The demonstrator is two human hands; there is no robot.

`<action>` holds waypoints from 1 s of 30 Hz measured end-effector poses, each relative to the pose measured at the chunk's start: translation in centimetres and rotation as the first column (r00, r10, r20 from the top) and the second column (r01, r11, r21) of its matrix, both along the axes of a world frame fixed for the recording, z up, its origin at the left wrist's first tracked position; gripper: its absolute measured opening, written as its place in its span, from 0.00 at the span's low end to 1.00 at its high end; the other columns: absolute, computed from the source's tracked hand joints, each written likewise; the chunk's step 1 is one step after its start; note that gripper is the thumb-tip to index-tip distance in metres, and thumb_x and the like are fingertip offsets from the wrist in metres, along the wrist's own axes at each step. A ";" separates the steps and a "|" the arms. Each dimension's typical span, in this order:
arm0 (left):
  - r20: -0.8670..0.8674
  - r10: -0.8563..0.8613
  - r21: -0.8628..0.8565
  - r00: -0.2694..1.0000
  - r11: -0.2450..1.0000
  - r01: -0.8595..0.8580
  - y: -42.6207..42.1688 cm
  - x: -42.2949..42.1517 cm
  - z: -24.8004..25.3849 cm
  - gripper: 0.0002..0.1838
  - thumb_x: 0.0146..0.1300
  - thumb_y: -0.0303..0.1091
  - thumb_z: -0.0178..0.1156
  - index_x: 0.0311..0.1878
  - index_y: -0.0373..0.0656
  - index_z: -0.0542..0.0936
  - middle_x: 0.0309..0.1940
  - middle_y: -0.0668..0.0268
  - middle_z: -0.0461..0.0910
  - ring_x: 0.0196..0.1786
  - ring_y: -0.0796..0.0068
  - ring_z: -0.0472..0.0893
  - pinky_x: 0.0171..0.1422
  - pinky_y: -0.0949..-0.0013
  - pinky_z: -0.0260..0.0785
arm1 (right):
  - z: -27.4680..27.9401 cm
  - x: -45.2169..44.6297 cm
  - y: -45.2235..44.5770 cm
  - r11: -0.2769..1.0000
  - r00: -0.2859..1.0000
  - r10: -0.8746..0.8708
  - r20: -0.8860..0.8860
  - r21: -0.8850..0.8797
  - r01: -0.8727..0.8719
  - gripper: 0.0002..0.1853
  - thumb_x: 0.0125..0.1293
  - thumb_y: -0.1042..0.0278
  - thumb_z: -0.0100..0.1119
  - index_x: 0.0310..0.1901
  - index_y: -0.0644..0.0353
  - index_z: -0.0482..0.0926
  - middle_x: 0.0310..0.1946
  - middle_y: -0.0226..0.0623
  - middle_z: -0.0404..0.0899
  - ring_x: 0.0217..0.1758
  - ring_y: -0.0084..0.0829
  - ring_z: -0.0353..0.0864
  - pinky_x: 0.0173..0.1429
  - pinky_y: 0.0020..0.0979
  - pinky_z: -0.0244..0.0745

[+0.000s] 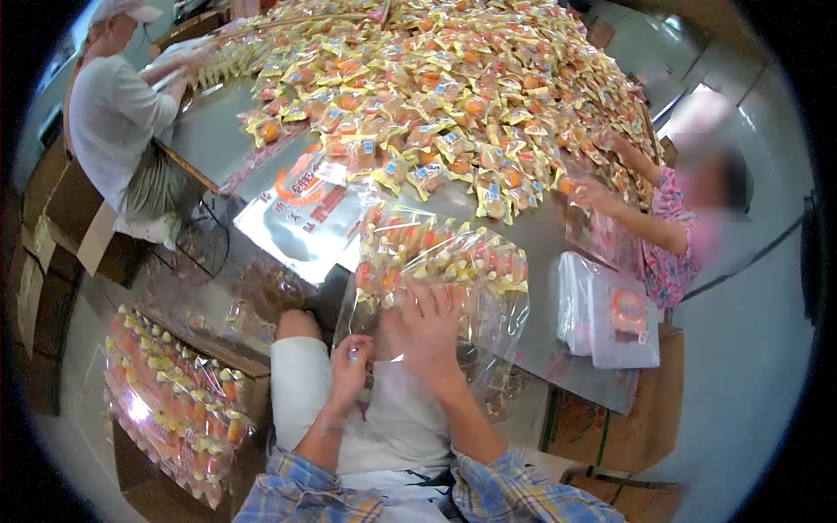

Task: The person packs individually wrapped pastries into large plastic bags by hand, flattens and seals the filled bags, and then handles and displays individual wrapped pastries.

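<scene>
A large clear plastic bag lies at the table's near edge, over my lap. Its far part is filled with rows of small yellow-and-orange wrapped snack packs. With fingers curled, my left hand pinches the bag's near left edge. My right hand lies on top of the film with its fingers stretched out, touching the bag just below the rows. Beyond the bag, a big heap of the same wrapped snacks covers the table.
Flat printed bags lie to the left, and a stack of folded bags to the right. A filled bag sits on a carton at lower left. Co-workers are at left and right. Cardboard boxes stand below.
</scene>
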State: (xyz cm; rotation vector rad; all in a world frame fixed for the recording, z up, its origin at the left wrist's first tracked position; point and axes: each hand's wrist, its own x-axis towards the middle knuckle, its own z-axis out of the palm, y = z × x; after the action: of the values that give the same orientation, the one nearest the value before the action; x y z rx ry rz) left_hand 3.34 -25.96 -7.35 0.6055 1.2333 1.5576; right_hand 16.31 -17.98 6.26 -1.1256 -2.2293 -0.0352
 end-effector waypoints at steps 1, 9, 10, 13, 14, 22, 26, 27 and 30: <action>0.030 0.023 -0.017 0.999 1.000 -0.022 -0.3 -0.3 0.8 0.11 0.74 0.39 0.59 0.46 0.41 0.79 0.30 0.72 0.77 0.32 0.84 0.74 0.33 0.76 0.65 | 0.7 -0.9 0.3 1.000 1.000 0.003 0.024 0.016 -0.003 0.27 0.57 0.62 0.68 0.61 0.51 0.79 0.60 0.41 0.75 0.67 0.48 0.70 0.75 0.64 0.53; 0.187 0.078 0.505 0.979 0.847 -0.164 -1.4 -3.8 7.9 0.32 0.62 0.56 0.70 0.55 0.39 0.74 0.38 0.65 0.77 0.38 0.72 0.78 0.35 0.69 0.72 | 0.9 -4.4 0.4 0.995 0.991 -0.089 0.100 0.055 0.083 0.25 0.60 0.68 0.59 0.61 0.40 0.80 0.58 0.33 0.76 0.65 0.38 0.72 0.71 0.71 0.52; 0.079 0.107 0.552 0.991 0.823 -0.132 -1.6 -4.0 8.0 0.33 0.59 0.55 0.72 0.56 0.39 0.74 0.38 0.65 0.77 0.38 0.72 0.78 0.36 0.68 0.73 | 0.1 -4.4 0.4 0.997 0.994 -0.065 0.087 0.054 0.060 0.25 0.60 0.68 0.59 0.61 0.40 0.81 0.58 0.32 0.77 0.65 0.37 0.73 0.71 0.70 0.53; -0.058 0.195 0.449 0.979 0.881 -0.149 -2.9 -4.6 6.7 0.25 0.55 0.30 0.76 0.53 0.41 0.73 0.39 0.65 0.77 0.38 0.75 0.78 0.36 0.72 0.75 | -1.2 -4.4 1.2 0.995 0.997 -0.058 0.044 0.085 0.054 0.20 0.59 0.67 0.61 0.54 0.40 0.86 0.53 0.29 0.80 0.64 0.35 0.74 0.68 0.62 0.58; -0.029 0.175 0.384 0.984 0.911 -0.151 -3.4 -4.1 7.7 0.23 0.55 0.23 0.74 0.51 0.41 0.73 0.39 0.65 0.76 0.38 0.76 0.78 0.35 0.73 0.75 | -1.2 -4.3 1.3 0.995 0.998 -0.051 0.026 0.086 0.048 0.18 0.59 0.66 0.61 0.52 0.40 0.87 0.52 0.28 0.80 0.64 0.34 0.73 0.68 0.61 0.58; -0.225 0.066 0.504 0.972 0.862 0.058 -4.8 -2.9 8.8 0.13 0.64 0.15 0.62 0.34 0.42 0.69 0.35 0.66 0.68 0.31 0.76 0.74 0.29 0.71 0.74 | -3.3 -4.4 2.6 0.983 0.990 -0.003 -0.138 0.183 0.028 0.14 0.58 0.64 0.67 0.47 0.44 0.88 0.46 0.23 0.85 0.59 0.29 0.78 0.67 0.51 0.59; -0.210 0.028 0.528 0.977 0.844 0.090 -5.1 -2.8 8.7 0.12 0.65 0.15 0.62 0.33 0.41 0.70 0.35 0.66 0.69 0.31 0.76 0.72 0.32 0.69 0.74 | -2.8 -4.9 2.4 0.987 0.984 -0.009 -0.177 0.158 0.038 0.13 0.60 0.61 0.67 0.47 0.44 0.88 0.46 0.23 0.87 0.56 0.26 0.79 0.66 0.46 0.60; -0.210 0.013 0.519 0.978 0.849 0.100 -5.1 -2.8 8.9 0.12 0.65 0.15 0.62 0.33 0.41 0.70 0.35 0.66 0.69 0.31 0.76 0.72 0.33 0.69 0.74 | -2.6 -4.9 2.3 0.982 0.982 -0.020 -0.189 0.182 0.055 0.14 0.60 0.60 0.68 0.49 0.44 0.87 0.45 0.21 0.87 0.56 0.23 0.79 0.67 0.46 0.60; -0.212 0.025 0.511 0.977 0.855 0.089 -5.1 -3.0 8.5 0.11 0.64 0.15 0.62 0.34 0.41 0.71 0.34 0.65 0.69 0.31 0.75 0.72 0.33 0.66 0.74 | -2.6 -5.0 1.8 0.991 0.968 0.019 -0.251 0.130 0.014 0.19 0.57 0.57 0.71 0.52 0.46 0.86 0.49 0.24 0.85 0.61 0.28 0.78 0.70 0.50 0.59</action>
State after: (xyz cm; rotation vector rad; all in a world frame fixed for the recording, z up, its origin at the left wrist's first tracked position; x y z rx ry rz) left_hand 0.33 -31.09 1.14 1.1621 0.9364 1.8452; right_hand 11.36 -16.15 3.65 -0.9970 -1.9734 -0.0343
